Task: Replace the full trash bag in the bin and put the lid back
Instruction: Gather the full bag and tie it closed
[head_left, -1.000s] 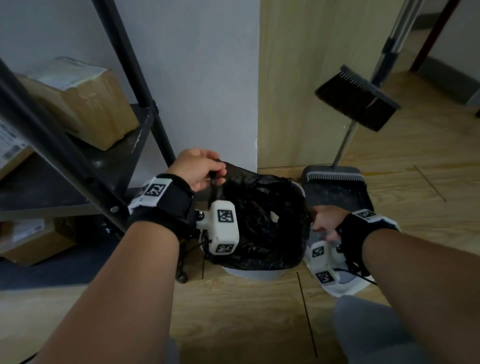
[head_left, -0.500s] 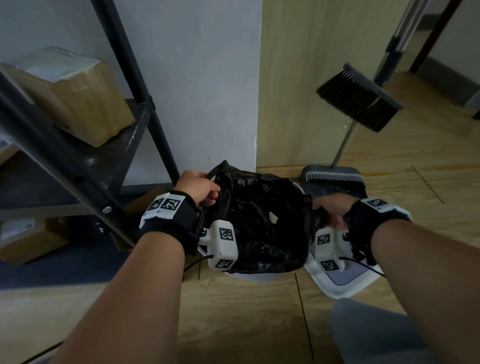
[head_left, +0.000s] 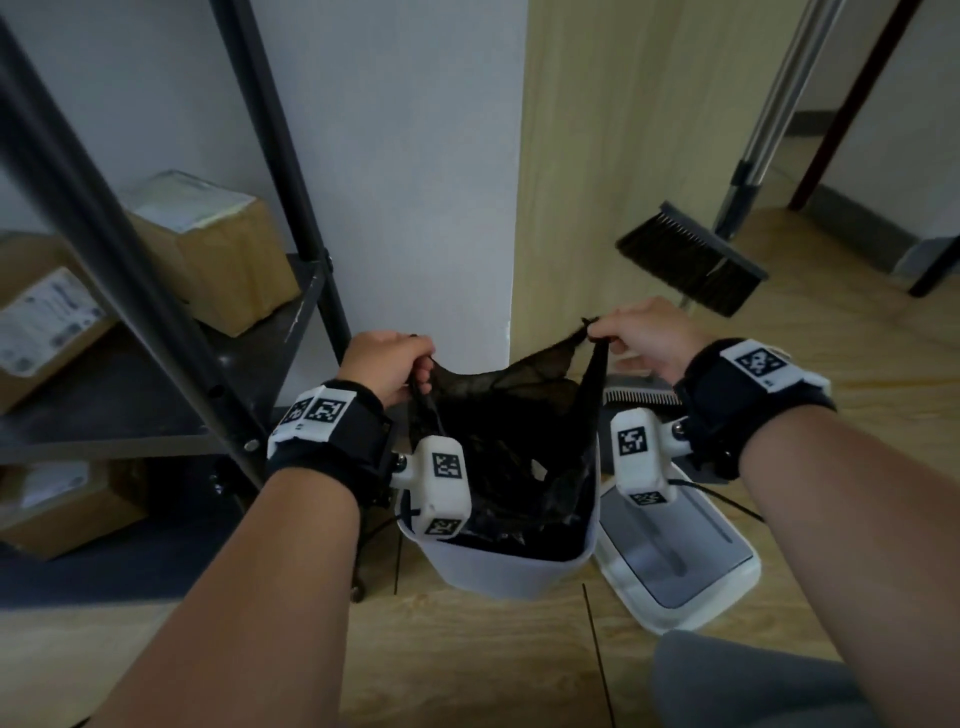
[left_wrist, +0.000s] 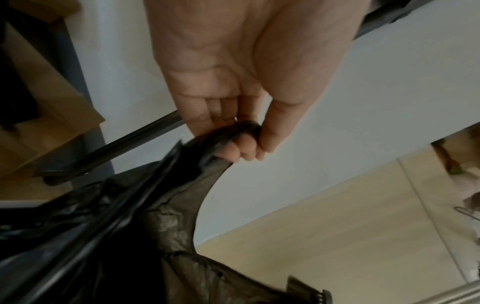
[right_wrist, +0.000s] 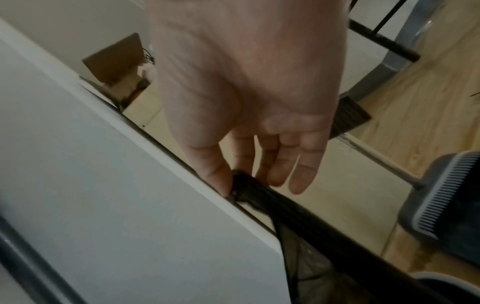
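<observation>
A black trash bag (head_left: 511, 431) rises out of the white bin (head_left: 511, 569) on the wooden floor. My left hand (head_left: 395, 366) grips the bag's left handle, fingers curled round the bunched plastic (left_wrist: 233, 131). My right hand (head_left: 636, 335) pinches the right handle between thumb and forefinger (right_wrist: 240, 183), the other fingers loose. Both handles are pulled up and apart above the bin. The bag's lower part stays inside the bin. The white and grey lid (head_left: 680, 556) lies on the floor just right of the bin.
A dark metal shelf rack (head_left: 156, 322) with cardboard boxes (head_left: 218, 249) stands at the left. A broom (head_left: 691, 260) and dustpan (head_left: 641, 397) lean by the wooden panel behind the bin. My grey-clad knee (head_left: 743, 686) is at the lower right.
Both hands have risen with the bag's handles. The bag's rim, earlier spread over the bin's edge, is now lifted off it and stretched upward.
</observation>
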